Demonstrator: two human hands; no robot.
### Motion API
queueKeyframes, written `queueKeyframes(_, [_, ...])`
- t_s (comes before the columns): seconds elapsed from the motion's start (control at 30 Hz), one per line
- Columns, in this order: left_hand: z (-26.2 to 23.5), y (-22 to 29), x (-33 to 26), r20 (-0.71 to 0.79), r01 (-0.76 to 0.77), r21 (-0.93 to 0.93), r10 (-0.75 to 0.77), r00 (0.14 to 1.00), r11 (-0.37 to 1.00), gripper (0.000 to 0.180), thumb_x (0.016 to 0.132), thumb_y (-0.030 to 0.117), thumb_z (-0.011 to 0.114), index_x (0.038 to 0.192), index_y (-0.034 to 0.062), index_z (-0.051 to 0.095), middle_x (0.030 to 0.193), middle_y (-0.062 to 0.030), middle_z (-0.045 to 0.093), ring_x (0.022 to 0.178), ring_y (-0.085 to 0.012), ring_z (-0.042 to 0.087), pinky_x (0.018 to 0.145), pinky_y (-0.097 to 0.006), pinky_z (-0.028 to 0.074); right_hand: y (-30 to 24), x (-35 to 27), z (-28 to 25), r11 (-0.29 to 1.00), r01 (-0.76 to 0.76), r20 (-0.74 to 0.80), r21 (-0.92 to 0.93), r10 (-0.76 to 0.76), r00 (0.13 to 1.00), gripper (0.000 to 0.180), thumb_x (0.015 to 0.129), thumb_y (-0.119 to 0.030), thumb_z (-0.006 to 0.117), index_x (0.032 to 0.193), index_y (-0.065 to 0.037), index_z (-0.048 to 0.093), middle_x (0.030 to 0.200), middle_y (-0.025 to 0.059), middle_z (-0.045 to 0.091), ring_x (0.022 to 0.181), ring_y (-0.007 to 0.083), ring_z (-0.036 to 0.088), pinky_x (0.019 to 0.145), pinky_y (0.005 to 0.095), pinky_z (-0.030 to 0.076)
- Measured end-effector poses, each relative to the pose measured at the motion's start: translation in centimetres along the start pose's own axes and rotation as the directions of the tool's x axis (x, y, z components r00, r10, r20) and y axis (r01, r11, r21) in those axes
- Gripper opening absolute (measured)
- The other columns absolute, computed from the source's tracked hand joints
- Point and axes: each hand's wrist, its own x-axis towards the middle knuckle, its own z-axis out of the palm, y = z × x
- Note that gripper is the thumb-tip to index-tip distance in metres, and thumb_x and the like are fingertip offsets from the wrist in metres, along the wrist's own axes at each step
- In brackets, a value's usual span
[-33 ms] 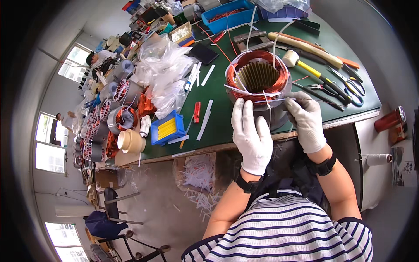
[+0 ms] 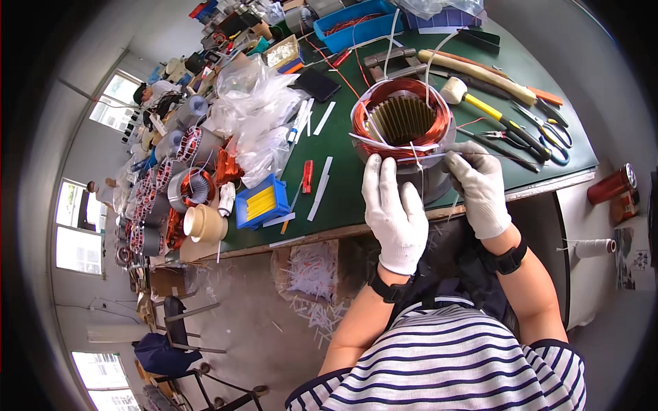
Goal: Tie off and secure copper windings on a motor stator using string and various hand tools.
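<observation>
A motor stator (image 2: pixel 439 179) with a grey housing stands upright at the front of the green bench, its copper windings (image 2: pixel 364 122) ringed round a slotted core. White lacing cord (image 2: pixel 418 164) hangs down its near side. My left hand (image 2: pixel 395 219), in a white glove, has its fingers stretched against the near rim and its thumb apart. A thin white sleeve (image 2: pixel 426 157) runs across the winding from near the left fingertips to my gloved right hand (image 2: pixel 478 186). The right thumb and forefinger are pinched on the sleeve's right end. Pale lead tubes (image 2: pixel 430 72) rise from the winding.
Right of the stator lie a yellow-handled mallet (image 2: pixel 490 115), scissors (image 2: pixel 548 127) and pliers (image 2: pixel 504 137). To the left are a blue tray (image 2: pixel 279 209) of yellow strips, a red cutter (image 2: pixel 307 177) and plastic bags (image 2: pixel 250 103). Behind stands a blue bin (image 2: pixel 325 34) of wire.
</observation>
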Motion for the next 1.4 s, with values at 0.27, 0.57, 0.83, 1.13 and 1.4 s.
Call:
queueKeyframes(0.27, [0.0, 0.3, -0.6, 0.024, 0.007, -0.042, -0.006, 1.000, 0.999, 0.038, 0.086, -0.001, 0.047, 0.124, -0.0037, 0.053, 0.135, -0.0246, 0.042, 0.126, -0.0362, 0.043, 0.104, -0.041, 0.036, 0.0, -0.3, 0.7, 1.000, 0.019, -0.049, 0.019, -0.018, 0.999, 0.013, 0.087, -0.010, 0.063, 0.095, 0.000, 0.063, 0.075, -0.0036, 0.058, 0.063, 0.0014, 0.044, 0.055, 0.0164, 0.034])
queueKeyframes(0.57, [0.7, -0.4, 0.6, -0.088, 0.047, -0.128, -0.059, 0.994, 0.991, 0.031, 0.086, -0.002, 0.050, 0.116, -0.0034, 0.057, 0.125, -0.0208, 0.051, 0.116, -0.0323, 0.051, 0.097, -0.038, 0.042, -0.1, 0.8, 0.2, 0.997, -0.005, -0.004, 0.073, 0.005, 1.000, 0.013, 0.086, -0.008, 0.064, 0.096, 0.001, 0.065, 0.076, -0.0035, 0.059, 0.063, 0.0010, 0.044, 0.055, 0.0157, 0.033])
queueKeyframes(0.83, [-3.6, -2.0, 6.1, 0.255, -0.605, 0.255, 0.550, 0.795, 0.755, 0.021, 0.077, 0.014, 0.060, 0.094, 0.0033, 0.063, 0.096, -0.0095, 0.063, 0.068, -0.0204, 0.060, 0.057, -0.031, 0.048, 1.4, 1.1, -0.7, 0.985, 0.091, 0.042, -0.148, -0.086, 0.995, 0.020, 0.089, -0.017, 0.062, 0.100, -0.001, 0.064, 0.073, -0.0068, 0.053, 0.060, 0.0011, 0.040, 0.053, 0.0177, 0.028])
queueKeyframes(1.13, [-2.4, -2.1, 6.1, 0.417, -0.672, 0.250, 0.548, 0.725, 0.697, 0.026, 0.079, 0.018, 0.053, 0.086, -0.0050, 0.063, 0.084, -0.0202, 0.062, 0.064, -0.0227, 0.060, 0.050, -0.035, 0.048, 1.6, 1.9, -1.3, 0.996, 0.062, 0.075, -0.057, -0.057, 0.996, 0.020, 0.093, -0.020, 0.058, 0.098, -0.001, 0.062, 0.062, -0.0104, 0.037, 0.052, -0.0003, 0.023, 0.047, 0.0192, 0.015])
queueKeyframes(1.4, [-1.1, -1.8, 6.2, 0.306, -0.701, 0.226, 0.634, 0.710, 0.676, 0.023, 0.065, 0.017, 0.060, 0.064, -0.0055, 0.059, 0.061, -0.0178, 0.054, 0.052, -0.0287, 0.057, 0.044, -0.038, 0.045, 1.5, 2.1, -1.9, 0.999, 0.035, 0.093, -0.037, -0.031, 0.995, 0.023, 0.094, -0.023, 0.057, 0.091, -0.001, 0.063, 0.060, -0.0088, 0.032, 0.050, 0.0013, 0.021, 0.046, 0.0205, 0.015])
